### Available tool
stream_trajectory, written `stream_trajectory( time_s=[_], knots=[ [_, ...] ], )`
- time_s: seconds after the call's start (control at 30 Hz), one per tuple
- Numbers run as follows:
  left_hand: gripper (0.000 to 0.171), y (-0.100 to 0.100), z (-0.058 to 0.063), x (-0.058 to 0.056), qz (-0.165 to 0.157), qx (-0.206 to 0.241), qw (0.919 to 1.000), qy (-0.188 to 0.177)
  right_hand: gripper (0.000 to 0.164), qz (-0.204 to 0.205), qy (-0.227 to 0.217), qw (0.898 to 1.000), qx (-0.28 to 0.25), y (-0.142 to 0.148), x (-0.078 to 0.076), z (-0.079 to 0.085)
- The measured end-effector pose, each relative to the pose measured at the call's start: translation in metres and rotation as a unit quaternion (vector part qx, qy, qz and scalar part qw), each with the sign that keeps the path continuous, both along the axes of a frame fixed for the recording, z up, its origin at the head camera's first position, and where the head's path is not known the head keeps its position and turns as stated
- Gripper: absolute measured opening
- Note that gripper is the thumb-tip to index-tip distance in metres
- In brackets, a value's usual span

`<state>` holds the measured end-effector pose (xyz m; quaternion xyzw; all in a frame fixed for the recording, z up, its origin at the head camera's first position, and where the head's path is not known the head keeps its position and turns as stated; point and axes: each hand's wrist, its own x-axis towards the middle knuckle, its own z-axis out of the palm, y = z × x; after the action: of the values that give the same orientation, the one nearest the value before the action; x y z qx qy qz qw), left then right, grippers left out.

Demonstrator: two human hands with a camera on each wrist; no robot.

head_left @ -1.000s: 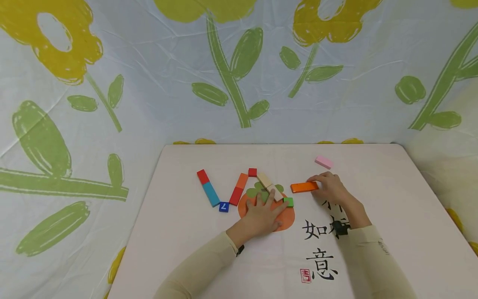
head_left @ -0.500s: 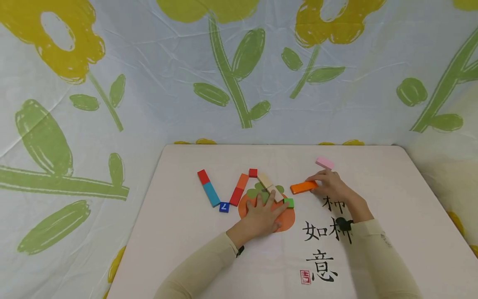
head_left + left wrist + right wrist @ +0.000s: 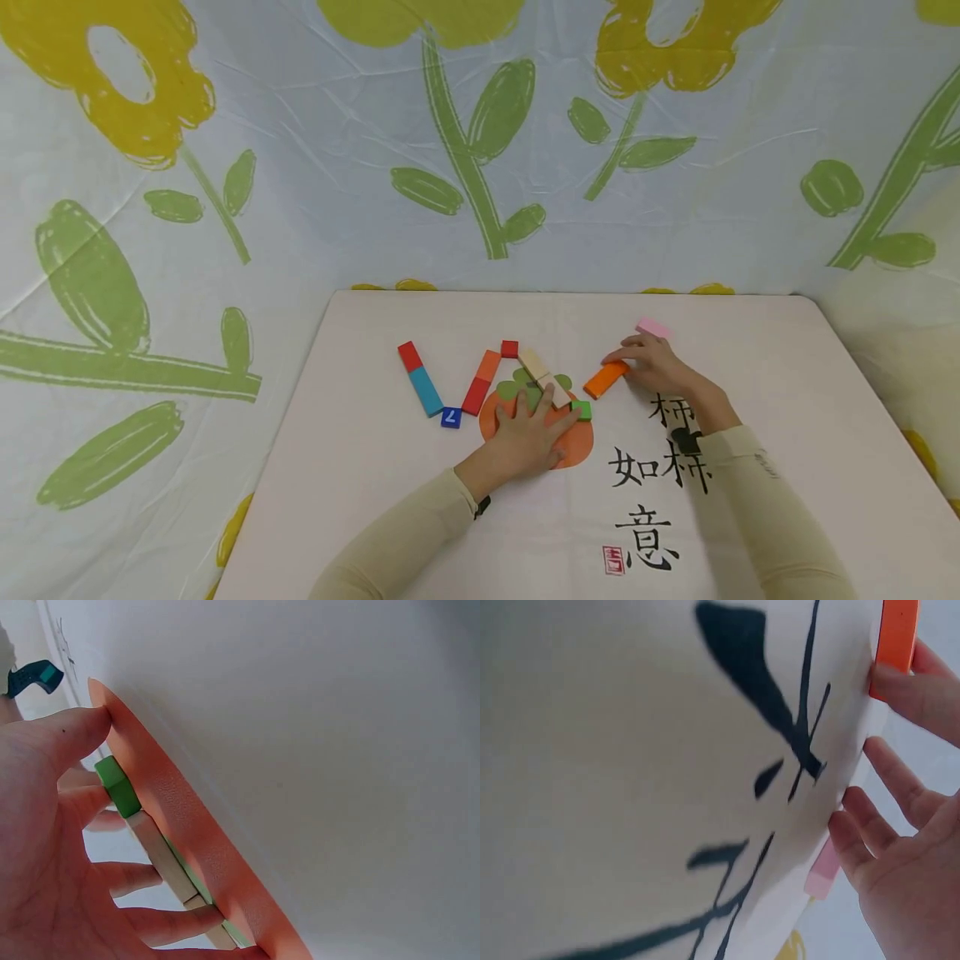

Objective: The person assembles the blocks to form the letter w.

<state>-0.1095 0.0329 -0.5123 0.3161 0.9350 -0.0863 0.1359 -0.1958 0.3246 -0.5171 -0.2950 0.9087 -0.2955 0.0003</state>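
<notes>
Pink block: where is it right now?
In the head view, the pink block lies on the table's far right part, just beyond the right hand.

blocks in zigzag on table, left of stray block

The small blue square block at the bottom of the zigzag of coloured blocks bears a white digit, probably a 7, though it is small and turned at an angle; the white table cloth carries large black brush characters, with 如 and 意 legible and the others partly covered by the right arm; beside 意 sits a small red seal stamp, too tiny to read
</notes>
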Motion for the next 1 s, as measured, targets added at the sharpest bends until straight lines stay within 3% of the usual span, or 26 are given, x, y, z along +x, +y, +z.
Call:
stream_trajectory(
  time_s=[0.2,1.0],
  knots=[
    [0.072,-0.001,0.0,0.0,0.001,0.001,1.0,-0.001,0.038,-0.037,-0.025,0.999,0.013,-0.008,-0.002,0.002],
    [0.074,0.001,0.0,0.0,0.003,0.005,1.0,-0.007,0.038,-0.032,-0.045,0.998,0.014,-0.016,-0.002,0.0]
  ],
)
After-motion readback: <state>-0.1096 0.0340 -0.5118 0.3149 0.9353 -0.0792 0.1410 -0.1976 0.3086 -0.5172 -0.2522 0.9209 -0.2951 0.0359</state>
